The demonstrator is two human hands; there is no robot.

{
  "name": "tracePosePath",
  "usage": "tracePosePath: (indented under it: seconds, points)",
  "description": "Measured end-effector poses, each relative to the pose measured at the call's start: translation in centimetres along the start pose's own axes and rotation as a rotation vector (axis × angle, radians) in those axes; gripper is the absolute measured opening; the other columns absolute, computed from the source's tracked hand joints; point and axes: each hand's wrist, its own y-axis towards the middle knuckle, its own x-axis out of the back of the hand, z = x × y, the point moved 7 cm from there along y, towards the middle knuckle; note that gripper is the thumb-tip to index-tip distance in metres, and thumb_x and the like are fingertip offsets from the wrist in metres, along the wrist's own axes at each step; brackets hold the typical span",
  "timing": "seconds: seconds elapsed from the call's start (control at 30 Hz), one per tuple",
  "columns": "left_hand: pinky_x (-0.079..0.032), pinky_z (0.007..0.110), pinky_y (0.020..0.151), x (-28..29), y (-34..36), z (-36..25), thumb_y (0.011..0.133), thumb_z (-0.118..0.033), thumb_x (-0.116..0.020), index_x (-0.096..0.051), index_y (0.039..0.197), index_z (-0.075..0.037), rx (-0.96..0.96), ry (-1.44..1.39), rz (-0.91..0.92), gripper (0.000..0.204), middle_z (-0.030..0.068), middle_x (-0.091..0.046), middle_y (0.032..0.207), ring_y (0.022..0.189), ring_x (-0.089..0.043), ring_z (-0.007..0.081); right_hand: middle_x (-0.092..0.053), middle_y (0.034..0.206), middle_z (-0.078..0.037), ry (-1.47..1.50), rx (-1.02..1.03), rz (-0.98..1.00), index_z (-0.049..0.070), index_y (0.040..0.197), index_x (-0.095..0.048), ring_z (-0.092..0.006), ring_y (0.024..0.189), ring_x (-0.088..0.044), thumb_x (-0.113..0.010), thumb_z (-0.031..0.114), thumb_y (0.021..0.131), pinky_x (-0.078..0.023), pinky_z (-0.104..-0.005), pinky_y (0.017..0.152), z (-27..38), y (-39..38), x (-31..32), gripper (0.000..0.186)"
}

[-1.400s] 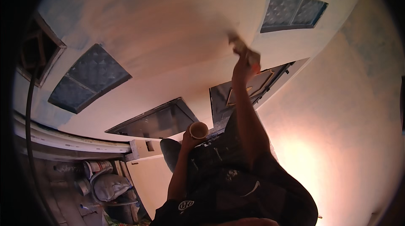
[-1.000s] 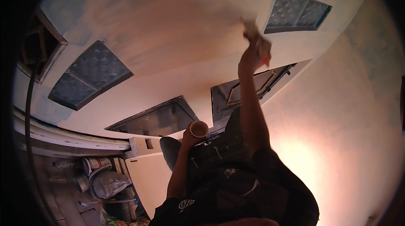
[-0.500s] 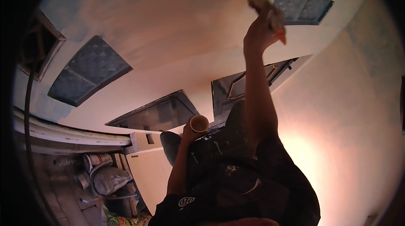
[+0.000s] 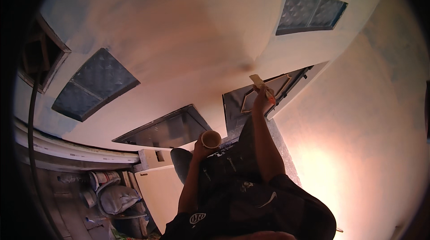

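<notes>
Brush [image 4: 256, 80] gripped in my right hand [image 4: 260, 100], right of centre, while my left hand [image 4: 201, 150] holds a cup [image 4: 211, 140] below centre, wall [image 4: 179, 29] filling upper centre.

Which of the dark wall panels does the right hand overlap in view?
The dark panel with the gold-coloured outline, partly behind the right hand; no other panel shows that outline or meets that hand.

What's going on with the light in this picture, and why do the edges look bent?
Head view: warm glare washes out part of the wall at right, while the dark shirt loses detail; head view: the fisheye lens curves the long white strip at left; head view: the cup in the left hand and brush in the right hand are dim but readable.
</notes>
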Motion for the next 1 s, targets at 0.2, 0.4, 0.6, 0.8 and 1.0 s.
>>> tracePosePath:
  seconds: [0.2, 0.4, 0.6, 0.8, 1.0]
  points:
    - [-0.052, 0.042, 0.093, -0.3, 0.3, -1.4, 0.058, -0.03, -0.094, -0.053, 0.126, -0.008, 0.002, -0.017, 0.025, 0.082, 0.013, -0.065, 0.118, 0.111, -0.063, 0.0288, -0.068, 0.092, -0.022, -0.05, 0.161, 0.083, -0.009, 0.098, -0.054, -0.0259, 0.073, -0.073, -0.058, 0.006, 0.094, -0.062, -0.0321, 0.068, 4.8, 6.3, -3.0, 0.016]
    - [-0.052, 0.041, 0.092, 0.1, 0.2, -1.8, 0.059, -0.027, -0.093, -0.054, 0.125, -0.008, -0.038, -0.029, 0.002, 0.08, 0.0127, -0.066, 0.116, 0.11, -0.064, 0.0286, -0.07, 0.085, -0.016, 0.153, 0.333, 0.119, -0.008, 0.091, -0.056, -0.0207, 0.07, -0.071, -0.06, 0.01, 0.094, -0.059, -0.0305, 0.065, 18.5, 9.2, -11.6, 0.019]
    - [-0.052, 0.041, 0.093, 0.0, -0.1, -1.7, 0.058, -0.026, -0.093, -0.054, 0.125, -0.008, -0.003, 0.007, 0.015, 0.079, 0.0125, -0.066, 0.115, 0.11, -0.064, 0.0286, -0.07, 0.1, -0.019, 0.135, 0.709, 0.195, -0.009, 0.094, -0.063, -0.0207, 0.085, -0.071, -0.059, 0.017, 0.095, -0.058, -0.0317, 0.078, 33.6, 10.5, -17.6, 0.026]
    - [-0.051, 0.04, 0.094, 0.2, 0.1, -1.4, 0.058, -0.027, -0.093, -0.053, 0.125, -0.008, 0.025, -0.012, 0.002, 0.08, 0.0125, -0.066, 0.116, 0.11, -0.064, 0.0283, -0.067, 0.094, -0.014, 0.106, 0.499, 0.131, -0.007, 0.092, -0.059, -0.0187, 0.079, -0.069, -0.062, 0.012, 0.094, -0.058, -0.029, 0.073, 29.2, 9.6, -16.8, 0.02]
    - [-0.051, 0.04, 0.095, 0.1, -0.4, -1.4, 0.057, -0.027, -0.094, -0.052, 0.126, -0.007, 0.047, -0.009, 0.013, 0.083, 0.0126, -0.065, 0.118, 0.112, -0.063, 0.0275, -0.07, 0.095, -0.014, 0.038, 0.011, 0.05, -0.007, 0.1, -0.061, -0.019, 0.077, -0.071, -0.06, 0.011, 0.096, -0.061, -0.0311, 0.072, 10.3, 4.6, -5.8, 0.018]
